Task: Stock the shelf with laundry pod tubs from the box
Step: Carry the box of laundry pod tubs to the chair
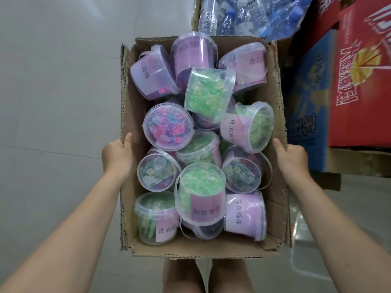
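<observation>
Holding the cardboard box (277, 123) by its side walls, the left grip (117, 155) and right grip (293, 157) each clasp an edge, thumbs over the rim. Laundry pod tubs (203, 182) lie jumbled inside, above the tiled floor (53, 102); bottled water (243, 13) and a red carton (359, 81) sit beyond.

Matt cardboard box (277, 98), glossy clear plastic tubs (168, 126)

"洗衣凝珠" on purple tub labels (241, 210)
</observation>
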`<act>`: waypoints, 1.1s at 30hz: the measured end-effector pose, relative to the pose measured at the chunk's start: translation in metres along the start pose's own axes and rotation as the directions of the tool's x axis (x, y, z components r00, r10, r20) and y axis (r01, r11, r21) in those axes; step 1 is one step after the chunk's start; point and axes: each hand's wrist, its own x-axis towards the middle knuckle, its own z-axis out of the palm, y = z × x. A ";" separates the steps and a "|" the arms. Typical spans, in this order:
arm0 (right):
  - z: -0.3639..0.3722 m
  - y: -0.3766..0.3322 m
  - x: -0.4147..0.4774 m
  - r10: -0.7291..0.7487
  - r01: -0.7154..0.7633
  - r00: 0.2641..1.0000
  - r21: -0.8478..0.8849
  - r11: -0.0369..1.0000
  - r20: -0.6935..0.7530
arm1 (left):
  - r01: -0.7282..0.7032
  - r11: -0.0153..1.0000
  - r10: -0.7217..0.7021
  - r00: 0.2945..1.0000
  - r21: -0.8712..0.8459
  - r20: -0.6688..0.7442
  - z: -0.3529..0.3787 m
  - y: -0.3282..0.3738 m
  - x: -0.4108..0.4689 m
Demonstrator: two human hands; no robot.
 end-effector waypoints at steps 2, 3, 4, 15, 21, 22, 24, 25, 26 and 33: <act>-0.005 -0.009 -0.011 -0.021 0.021 1.000 0.016 1.000 0.012 | 0.000 1.000 0.000 1.000 0.003 -0.017 -0.016 -0.002 -0.009; -0.007 -0.014 -0.018 -0.028 0.028 0.999 0.021 0.999 0.016 | 0.004 1.000 -0.004 1.000 0.007 -0.030 -0.025 -0.004 -0.014; -0.010 -0.022 -0.025 -0.039 0.039 0.999 0.020 0.999 0.019 | 0.012 1.000 -0.012 0.999 0.007 -0.040 -0.036 -0.005 -0.019; -0.058 -0.145 -0.093 -0.199 0.205 0.974 -0.054 0.977 0.111 | 0.125 0.991 -0.131 0.985 -0.053 -0.110 -0.174 -0.025 -0.063; -0.052 -0.225 -0.149 -0.280 0.299 0.941 -0.077 0.951 0.189 | 0.169 0.979 -0.188 0.967 -0.117 -0.170 -0.258 -0.064 -0.069; -0.047 -0.238 -0.160 -0.294 0.312 0.936 -0.070 0.948 0.193 | 0.173 0.977 -0.195 0.964 -0.128 -0.182 -0.273 -0.073 -0.067; -0.033 -0.267 -0.182 -0.302 0.320 0.930 -0.059 0.946 0.208 | 0.184 0.969 -0.216 0.956 -0.167 -0.198 -0.303 -0.092 -0.060; -0.025 -0.281 -0.193 -0.304 0.324 0.929 -0.065 0.944 0.209 | 0.190 0.964 -0.226 0.953 -0.184 -0.202 -0.317 -0.103 -0.055; -0.015 -0.294 -0.203 -0.309 0.329 0.928 -0.070 0.942 0.207 | 0.192 0.962 -0.232 0.950 -0.196 -0.207 -0.331 -0.114 -0.049; 0.058 -0.393 -0.273 -0.351 0.368 0.914 -0.056 0.928 0.202 | 0.167 0.959 -0.223 0.943 -0.228 -0.248 -0.430 -0.191 0.004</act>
